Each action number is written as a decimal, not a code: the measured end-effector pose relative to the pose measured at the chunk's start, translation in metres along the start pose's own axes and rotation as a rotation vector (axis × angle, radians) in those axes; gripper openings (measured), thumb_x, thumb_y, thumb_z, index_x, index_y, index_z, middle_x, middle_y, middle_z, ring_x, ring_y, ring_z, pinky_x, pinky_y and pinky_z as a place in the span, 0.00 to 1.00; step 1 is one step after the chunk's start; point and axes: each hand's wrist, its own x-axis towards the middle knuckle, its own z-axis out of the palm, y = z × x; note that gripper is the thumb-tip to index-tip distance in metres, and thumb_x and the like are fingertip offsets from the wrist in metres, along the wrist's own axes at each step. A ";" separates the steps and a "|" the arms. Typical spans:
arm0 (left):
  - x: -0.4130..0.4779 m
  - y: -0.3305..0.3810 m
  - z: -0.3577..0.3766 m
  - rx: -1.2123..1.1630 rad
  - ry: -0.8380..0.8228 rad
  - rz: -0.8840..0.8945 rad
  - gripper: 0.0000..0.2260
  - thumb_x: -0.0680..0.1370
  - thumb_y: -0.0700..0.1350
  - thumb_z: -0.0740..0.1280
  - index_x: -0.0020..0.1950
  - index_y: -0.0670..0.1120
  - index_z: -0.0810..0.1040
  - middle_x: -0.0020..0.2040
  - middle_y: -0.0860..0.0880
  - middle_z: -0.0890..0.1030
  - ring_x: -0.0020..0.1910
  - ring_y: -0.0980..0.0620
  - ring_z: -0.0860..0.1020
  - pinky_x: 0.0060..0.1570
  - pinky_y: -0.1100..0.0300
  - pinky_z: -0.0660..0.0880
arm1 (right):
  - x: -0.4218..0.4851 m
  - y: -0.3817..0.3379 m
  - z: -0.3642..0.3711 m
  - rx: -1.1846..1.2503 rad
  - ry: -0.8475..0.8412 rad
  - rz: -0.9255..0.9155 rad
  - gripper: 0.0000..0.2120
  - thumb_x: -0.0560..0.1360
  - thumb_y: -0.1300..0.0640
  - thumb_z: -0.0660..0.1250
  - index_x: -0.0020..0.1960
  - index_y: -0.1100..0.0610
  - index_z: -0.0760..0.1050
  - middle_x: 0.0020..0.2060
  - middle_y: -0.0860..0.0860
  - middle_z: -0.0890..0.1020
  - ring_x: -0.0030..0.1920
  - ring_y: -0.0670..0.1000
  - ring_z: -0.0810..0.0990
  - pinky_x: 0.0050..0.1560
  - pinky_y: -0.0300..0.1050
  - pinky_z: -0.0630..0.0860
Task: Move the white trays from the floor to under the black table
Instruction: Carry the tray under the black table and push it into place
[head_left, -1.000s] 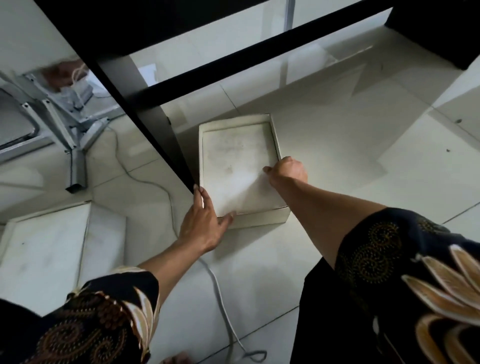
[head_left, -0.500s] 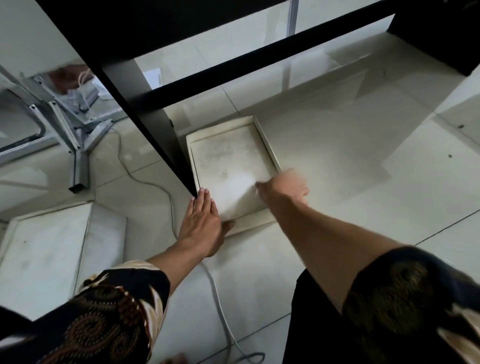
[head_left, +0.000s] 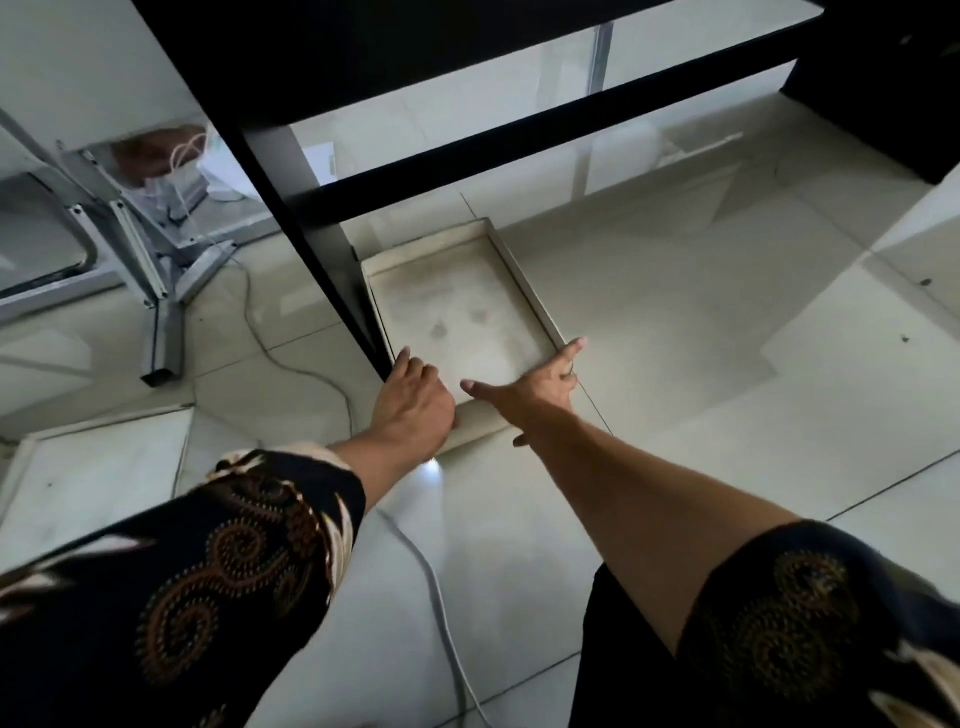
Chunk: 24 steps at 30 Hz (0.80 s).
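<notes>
A shallow white tray (head_left: 457, 306) lies on the pale tiled floor under the black table (head_left: 415, 47), tight against the table's front leg (head_left: 322, 249). My left hand (head_left: 415, 405) rests palm down on the tray's near left corner, fingers over the rim. At the near right corner lies my right hand (head_left: 540, 384), its fingers spread and one reaching along the right wall. Neither hand is closed around the tray. A second white tray (head_left: 98, 467) sits on the floor at the lower left, outside the table.
A black crossbar (head_left: 519, 140) runs low behind the tray. A grey metal frame (head_left: 161, 291) stands to the left. A white cable (head_left: 441, 597) snakes across the floor between my arms. A black block (head_left: 883, 78) fills the upper right corner.
The tray has slid farther in under the table, beside the leg. Both hands followed it forward, and my right hand went from curled on the tray's edge to fingers spread.
</notes>
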 end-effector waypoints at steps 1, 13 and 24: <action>0.005 -0.004 -0.004 0.012 0.008 0.000 0.21 0.84 0.55 0.62 0.71 0.45 0.77 0.69 0.42 0.76 0.73 0.41 0.69 0.81 0.44 0.47 | 0.002 -0.005 -0.003 -0.008 -0.044 -0.019 0.81 0.51 0.37 0.85 0.74 0.44 0.20 0.80 0.62 0.50 0.72 0.64 0.69 0.45 0.58 0.85; 0.006 -0.037 -0.015 0.114 0.127 0.046 0.17 0.78 0.41 0.67 0.67 0.47 0.80 0.64 0.44 0.79 0.66 0.42 0.77 0.77 0.47 0.61 | 0.026 -0.027 0.024 -0.019 0.079 -0.005 0.83 0.46 0.35 0.85 0.74 0.42 0.21 0.78 0.61 0.56 0.63 0.66 0.78 0.58 0.59 0.80; -0.027 -0.071 0.016 0.062 0.131 0.251 0.18 0.78 0.39 0.61 0.67 0.45 0.77 0.62 0.46 0.80 0.68 0.45 0.74 0.82 0.46 0.48 | 0.019 -0.044 0.034 0.000 0.131 -0.096 0.72 0.60 0.37 0.82 0.81 0.54 0.31 0.77 0.62 0.58 0.65 0.62 0.76 0.62 0.51 0.73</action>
